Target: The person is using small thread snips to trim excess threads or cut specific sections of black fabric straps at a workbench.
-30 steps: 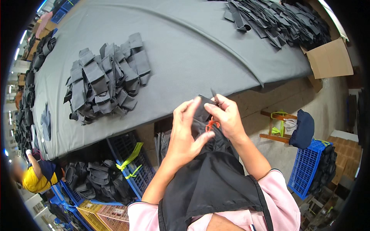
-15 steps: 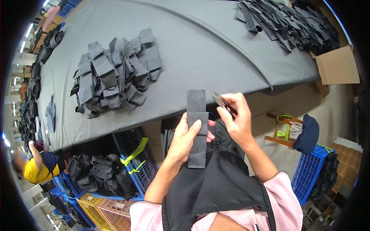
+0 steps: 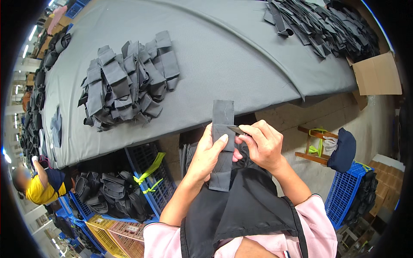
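Observation:
My left hand [image 3: 208, 154] grips a dark grey fabric strip [image 3: 223, 112], thumb on top and fingers behind it. The strip hangs upright over my lap, with folded, stitched sections along its length and loose thread near its upper part. My right hand [image 3: 263, 144] is closed around small dark thread snips [image 3: 235, 129]. Their tip points left and lies at the strip's right edge, by a fold just above my left thumb. Most of the snips is hidden in my fingers.
A grey-covered table [image 3: 206, 64] spans the far side, bearing a pile of similar strips [image 3: 124, 81] and a larger heap [image 3: 322, 30] at right. Blue crates [image 3: 148, 180] stand at left, another crate [image 3: 344, 193] and a wooden stool [image 3: 312, 146] at right. A person in yellow [image 3: 43, 187] is far left.
My right hand has moved left and slightly down, bringing the snips from beside the strip to its edge. The strip has shifted slightly right at its top.

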Available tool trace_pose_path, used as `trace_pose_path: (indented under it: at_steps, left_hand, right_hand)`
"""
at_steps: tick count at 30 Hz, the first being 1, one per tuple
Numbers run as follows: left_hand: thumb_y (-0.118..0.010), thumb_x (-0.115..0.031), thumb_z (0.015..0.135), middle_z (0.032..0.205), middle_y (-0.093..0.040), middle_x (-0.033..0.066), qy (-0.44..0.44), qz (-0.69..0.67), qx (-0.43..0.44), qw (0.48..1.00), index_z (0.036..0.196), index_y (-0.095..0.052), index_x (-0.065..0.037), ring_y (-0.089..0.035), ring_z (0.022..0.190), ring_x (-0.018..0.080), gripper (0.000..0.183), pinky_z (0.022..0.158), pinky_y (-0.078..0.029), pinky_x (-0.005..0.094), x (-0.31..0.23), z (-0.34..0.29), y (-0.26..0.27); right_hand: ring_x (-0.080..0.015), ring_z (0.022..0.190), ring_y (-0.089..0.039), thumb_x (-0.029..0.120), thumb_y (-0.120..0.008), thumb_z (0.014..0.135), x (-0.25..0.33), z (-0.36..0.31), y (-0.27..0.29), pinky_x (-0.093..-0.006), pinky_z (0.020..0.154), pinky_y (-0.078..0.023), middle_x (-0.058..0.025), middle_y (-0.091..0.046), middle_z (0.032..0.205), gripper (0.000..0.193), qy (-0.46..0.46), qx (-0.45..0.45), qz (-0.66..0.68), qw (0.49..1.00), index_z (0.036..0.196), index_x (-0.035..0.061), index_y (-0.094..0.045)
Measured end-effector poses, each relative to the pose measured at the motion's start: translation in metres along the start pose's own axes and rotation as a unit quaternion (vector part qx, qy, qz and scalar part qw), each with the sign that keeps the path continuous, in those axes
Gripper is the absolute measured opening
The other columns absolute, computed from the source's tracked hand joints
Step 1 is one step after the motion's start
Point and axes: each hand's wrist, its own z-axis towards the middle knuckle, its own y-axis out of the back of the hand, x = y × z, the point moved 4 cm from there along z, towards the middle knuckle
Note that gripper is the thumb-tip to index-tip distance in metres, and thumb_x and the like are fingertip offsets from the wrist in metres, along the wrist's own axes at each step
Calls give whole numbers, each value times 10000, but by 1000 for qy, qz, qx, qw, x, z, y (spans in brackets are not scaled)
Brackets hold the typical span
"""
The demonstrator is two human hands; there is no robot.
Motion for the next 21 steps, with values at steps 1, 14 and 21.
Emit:
trace_pose_path:
  at_steps: [1, 14, 21]
  left_hand:
    - [-439, -115, 948, 970, -589, 150, 6, 1, -3, 1000, 1249, -318, -8, -630, 689, 195, 342, 645, -533, 296, 1, 0, 1]
    - [-403, -213, 941, 1063, -580, 159, 24, -43, 7, 999, 1272, -391, 4, -634, 883, 238, 396, 772, -543, 359, 6, -1, 9]
    - [-381, -179, 926, 1109, -570, 180, 29, -69, 35, 997, 1296, -377, 12, -633, 915, 266, 416, 799, -542, 376, 9, -2, 12]
  right_hand:
    - [-205, 579, -577, 12, -719, 668, 0, -1, -1, -297, 494, -453, -78, -564, 740, 281, -3, 0, -4, 1000, 936, 47, -640]
    - [-216, 610, -563, 38, -737, 656, 8, 3, -6, -310, 506, -446, -72, -560, 782, 303, -1, -17, -6, 1000, 940, 52, -635]
    - [-210, 608, -567, 29, -739, 643, 9, 3, -7, -309, 498, -445, -73, -557, 788, 319, 8, 9, 17, 1000, 943, 54, -634]
